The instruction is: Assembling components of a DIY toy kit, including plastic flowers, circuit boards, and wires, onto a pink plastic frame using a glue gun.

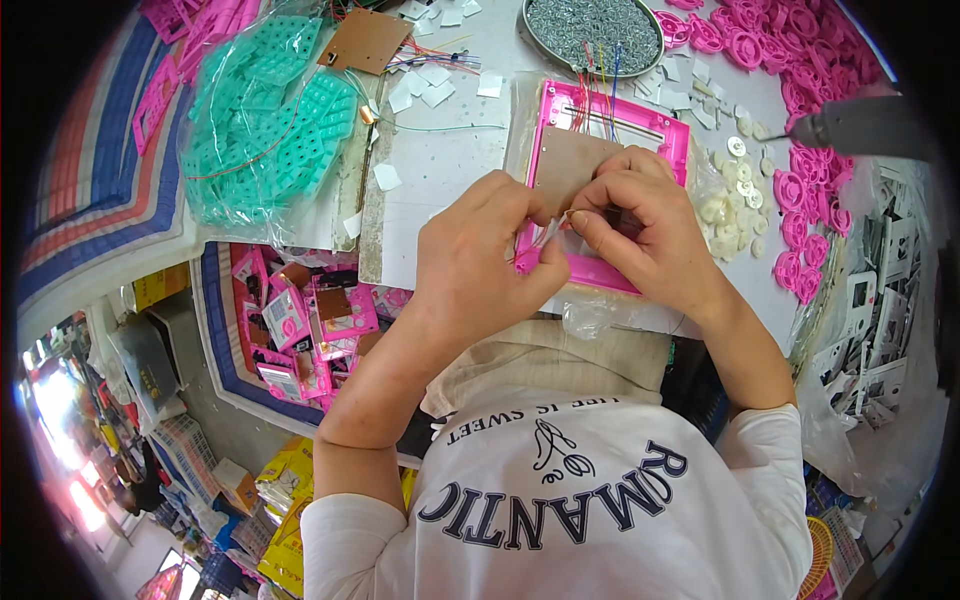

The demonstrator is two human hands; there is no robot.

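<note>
A pink plastic housing (603,274) lies before me on the work surface, a brown circuit board (577,160) inside it. Red, yellow and blue wires (602,90) rise from its far edge. Over the near part of the housing, my right hand (650,220) pinches a thin wire (566,216) between thumb and forefinger. Just left of it, my left hand (487,250) is closed, thumb and fingers curled close to the same spot. What the left fingertips hold is too small to make out. Both hands partly cover the housing and the board.
A round tray of screws (528,12) stands at the far side. Right are white discs (738,190), pink rings (790,190) and a grey electric screwdriver (865,128). Left lie bagged green parts (270,130) and another brown board (365,42); below, a bin holds pink assemblies (345,315).
</note>
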